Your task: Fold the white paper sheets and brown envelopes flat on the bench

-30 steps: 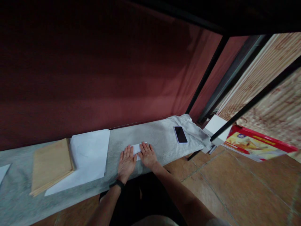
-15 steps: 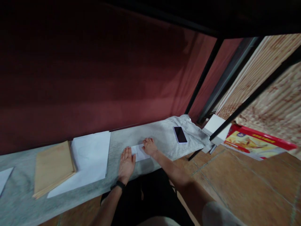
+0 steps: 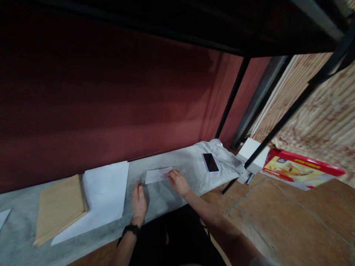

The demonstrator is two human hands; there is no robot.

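1. On the grey cloth-covered tabletop (image 3: 191,162), white paper strip (image 3: 158,175) lies lengthwise left to right, right end slightly farther from the person.
2. Fingers of the right hand (image 3: 179,183) pinch its right end. Left hand (image 3: 139,203) is beside its left end, fingers together, thumb slightly apart.
3. Bare cloth separates strip from white sheets (image 3: 107,188), left, and smartphone (image 3: 211,163), right.
4. Half a second ago, left hand lay flat on strip.

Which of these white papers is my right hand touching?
The small strip, its end in your right hand; the large sheet lies partly under the brown stack, another paper sits far left.
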